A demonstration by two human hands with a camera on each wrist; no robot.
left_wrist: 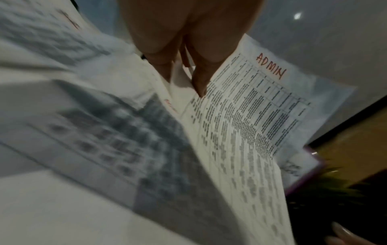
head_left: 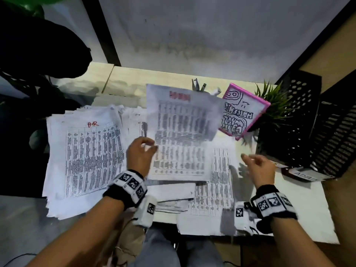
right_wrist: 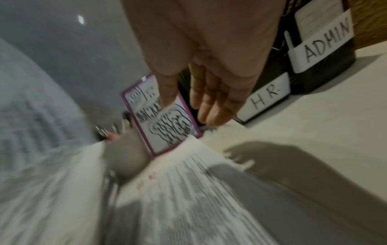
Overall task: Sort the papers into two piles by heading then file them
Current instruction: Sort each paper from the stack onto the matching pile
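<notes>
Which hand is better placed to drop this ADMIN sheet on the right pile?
Left. The left hand already pinches the ADMIN sheet, lifted beside the right pile. The right hand hovers open, holding nothing.

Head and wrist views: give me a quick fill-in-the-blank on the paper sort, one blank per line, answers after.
1. The raised sheet pinched by the left hand is headed ____ in red.
2. The top sheet of the left pile is headed ____.
3. The right hand holds ____.
4. The picture frame has a ____ border.

Answers: ADMIN; HR; nothing; pink
</notes>
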